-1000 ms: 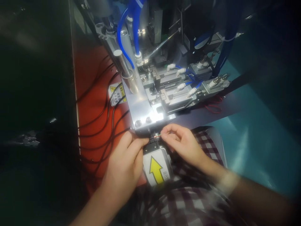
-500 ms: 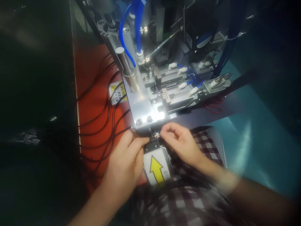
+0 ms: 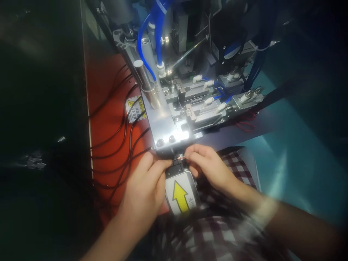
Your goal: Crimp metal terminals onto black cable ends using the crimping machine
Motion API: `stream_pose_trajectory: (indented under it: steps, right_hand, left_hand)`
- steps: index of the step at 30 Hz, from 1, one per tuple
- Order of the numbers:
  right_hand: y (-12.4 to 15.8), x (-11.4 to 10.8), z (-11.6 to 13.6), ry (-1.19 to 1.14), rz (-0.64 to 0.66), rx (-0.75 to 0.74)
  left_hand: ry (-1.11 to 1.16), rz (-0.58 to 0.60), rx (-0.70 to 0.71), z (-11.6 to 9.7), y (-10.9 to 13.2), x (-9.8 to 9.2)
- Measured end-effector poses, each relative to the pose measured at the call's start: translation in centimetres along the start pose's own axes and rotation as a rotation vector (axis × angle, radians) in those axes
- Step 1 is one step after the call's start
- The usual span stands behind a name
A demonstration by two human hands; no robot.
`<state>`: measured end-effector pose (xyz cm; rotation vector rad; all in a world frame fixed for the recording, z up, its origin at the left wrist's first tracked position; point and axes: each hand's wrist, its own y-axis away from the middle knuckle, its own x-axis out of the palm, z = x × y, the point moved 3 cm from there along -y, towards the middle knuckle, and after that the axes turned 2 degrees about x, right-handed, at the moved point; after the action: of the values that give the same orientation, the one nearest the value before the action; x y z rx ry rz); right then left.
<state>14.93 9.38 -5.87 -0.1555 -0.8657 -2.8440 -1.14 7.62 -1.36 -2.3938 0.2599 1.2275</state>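
Note:
A small shiny metal part (image 3: pixel 181 157) lies between my fingertips at the front of the machine, over a narrow dark track (image 3: pixel 177 168). My right hand (image 3: pixel 208 163) pinches at its right end, with thumb and forefinger close together. From the left, my left hand (image 3: pixel 150 179) reaches in with its fingers curled and pressed together at the track's side; whatever they hold is hidden. Just nearer to me sits a white plate with a yellow arrow (image 3: pixel 180 194). The bright metal block (image 3: pixel 165 127) of the machine stands right behind both hands.
Behind the block are small air cylinders (image 3: pixel 206 112) with white fittings and blue tubes (image 3: pixel 160 36). A metal post (image 3: pixel 144 76) rises at the left. Black cables (image 3: pixel 130 134) cross the red base (image 3: pixel 104 108), near a warning label (image 3: pixel 136 109). A checked garment (image 3: pixel 239 166) is below my right hand.
The fingers of my right hand have shifted slightly, with a lower finger now showing beneath the thumb. My left hand stays nearly where it was. The view has moved a little.

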Motion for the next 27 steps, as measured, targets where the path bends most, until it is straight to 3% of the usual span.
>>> stream_pose_trajectory:
  steps: [11,16,27]
  right_hand:
    - [0.1,0.22,0.56,0.053,-0.165,-0.151]
    - [0.3,0.17,0.1,0.081,-0.152,-0.237]
    - [0.3,0.09,-0.16,0.097,-0.155,-0.241]
  left_hand:
    - [0.016,-0.012,0.011,0.02,-0.08,-0.09]
    - [0.023,-0.008,0.015,-0.05,-0.12,-0.09]
    - [0.026,-0.006,0.014,0.02,0.12,-0.03]
